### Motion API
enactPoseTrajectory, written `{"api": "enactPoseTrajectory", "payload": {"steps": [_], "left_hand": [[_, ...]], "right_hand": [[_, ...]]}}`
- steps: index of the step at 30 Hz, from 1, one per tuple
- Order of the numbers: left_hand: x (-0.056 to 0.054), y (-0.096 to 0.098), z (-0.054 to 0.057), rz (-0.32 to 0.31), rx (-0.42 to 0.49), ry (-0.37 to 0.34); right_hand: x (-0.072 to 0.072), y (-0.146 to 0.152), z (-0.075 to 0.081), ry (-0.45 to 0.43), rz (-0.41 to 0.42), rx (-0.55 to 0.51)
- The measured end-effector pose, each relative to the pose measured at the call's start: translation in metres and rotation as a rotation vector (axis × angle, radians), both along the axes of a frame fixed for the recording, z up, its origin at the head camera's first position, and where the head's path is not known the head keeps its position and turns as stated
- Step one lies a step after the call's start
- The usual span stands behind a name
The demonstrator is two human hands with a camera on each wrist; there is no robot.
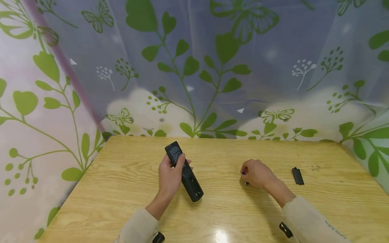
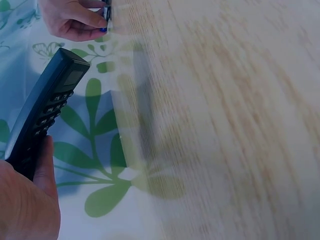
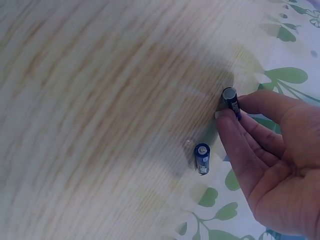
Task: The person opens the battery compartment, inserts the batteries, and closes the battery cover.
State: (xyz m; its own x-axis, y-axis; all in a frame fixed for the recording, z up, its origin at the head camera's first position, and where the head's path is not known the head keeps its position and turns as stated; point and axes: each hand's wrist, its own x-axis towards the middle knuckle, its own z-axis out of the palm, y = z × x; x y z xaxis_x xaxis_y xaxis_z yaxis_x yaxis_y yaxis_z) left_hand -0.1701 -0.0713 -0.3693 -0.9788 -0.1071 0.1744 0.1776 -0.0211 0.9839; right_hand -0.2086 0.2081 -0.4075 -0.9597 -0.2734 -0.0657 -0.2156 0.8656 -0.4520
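The left hand (image 1: pixel 170 177) is raised a little off the surface, forearm running in from about seven o'clock, its fingers and thumb curled in a grip. The right hand (image 1: pixel 256 173) sits low toward three o'clock of it, knuckles up, fingertips (image 3: pixel 226 121) apparently pinched together, forearm entering from five o'clock.

A pale wooden table with visible grain (image 1: pixel 121 189) stood against translucent white curtains printed with green leaves and butterflies (image 1: pixel 212 67).

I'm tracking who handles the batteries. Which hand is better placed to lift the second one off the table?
Right. The right hand already pinches one battery, beside the other battery; the left hand grips the remote.
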Motion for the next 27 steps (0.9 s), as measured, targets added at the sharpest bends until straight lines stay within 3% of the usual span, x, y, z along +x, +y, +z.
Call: {"api": "enactPoseTrajectory", "payload": {"steps": [14, 27], "left_hand": [[0.0019, -0.0025, 0.0004, -0.001, 0.013, -0.006], [0.0015, -0.0027, -0.0022, -0.016, 0.032, -0.024]], "right_hand": [[0.0054, 0.0053, -0.0030, 0.011, -0.034, -0.071], [0.0085, 0.0058, -0.0080, 0.074, -0.051, -0.174]]}}
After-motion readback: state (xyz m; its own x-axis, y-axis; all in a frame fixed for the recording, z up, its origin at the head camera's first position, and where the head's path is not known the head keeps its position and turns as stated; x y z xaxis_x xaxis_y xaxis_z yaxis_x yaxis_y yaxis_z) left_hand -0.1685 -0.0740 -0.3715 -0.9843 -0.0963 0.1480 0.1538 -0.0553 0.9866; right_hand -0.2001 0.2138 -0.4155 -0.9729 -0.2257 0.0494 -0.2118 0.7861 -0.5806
